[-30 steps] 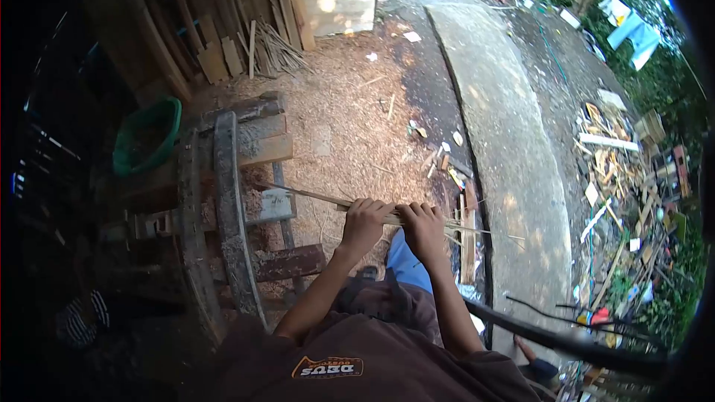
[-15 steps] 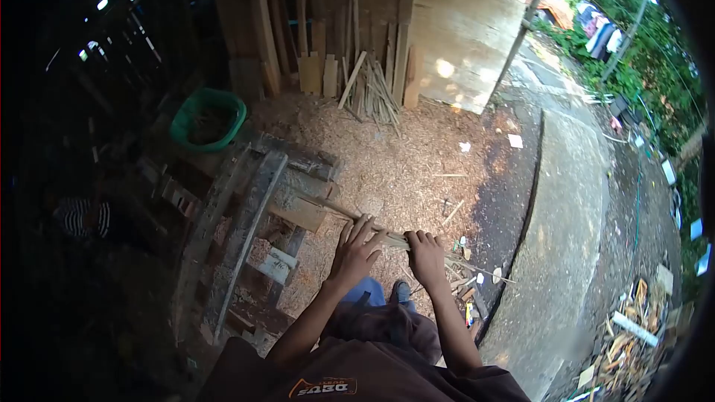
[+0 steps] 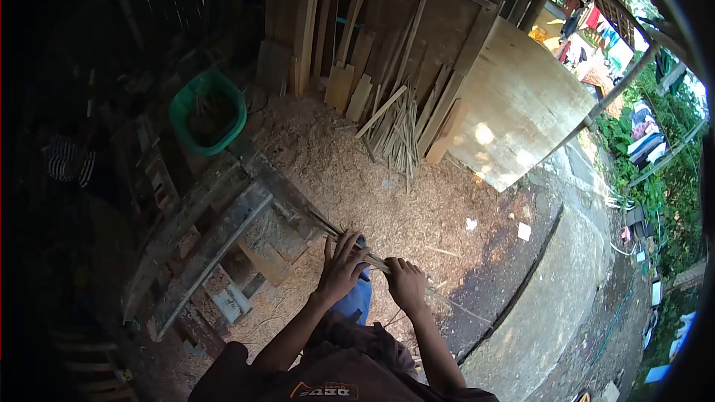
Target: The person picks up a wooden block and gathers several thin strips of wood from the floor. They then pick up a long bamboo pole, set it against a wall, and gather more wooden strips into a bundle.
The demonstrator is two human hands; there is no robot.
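Centrally, low in the head view: a bundle of thin bamboo strips (image 3: pixel 376 260), lying aslant from upper left to lower right above the sawdust-covered ground (image 3: pixel 387 193), held by both hands. Left hand (image 3: pixel 341 266): fingers spread and laid over the strips, grip loose and open rather than closed round them. Right hand (image 3: pixel 406 283): grip clamped in a fist round the strips, just beside the left hand; frayed strip ends trail out beyond it to the lower right. Upper end of the bundle reaches toward a rough wooden frame (image 3: pixel 216 231) of weathered beams, which stands to the left and serves as the work surface. Beyond the frame, upper left: a green plastic basket (image 3: pixel 208 112). Against the shed wall at top centre: a loose pile of bamboo sticks (image 3: pixel 402 130) and short leaning boards (image 3: pixel 350 89). To the right of these: a large pale plywood sheet (image 3: pixel 521 112), tilted. Lower right: a curved concrete slab (image 3: pixel 551 305). Below the hands: blue cloth (image 3: pixel 357 299) at the person's knee.
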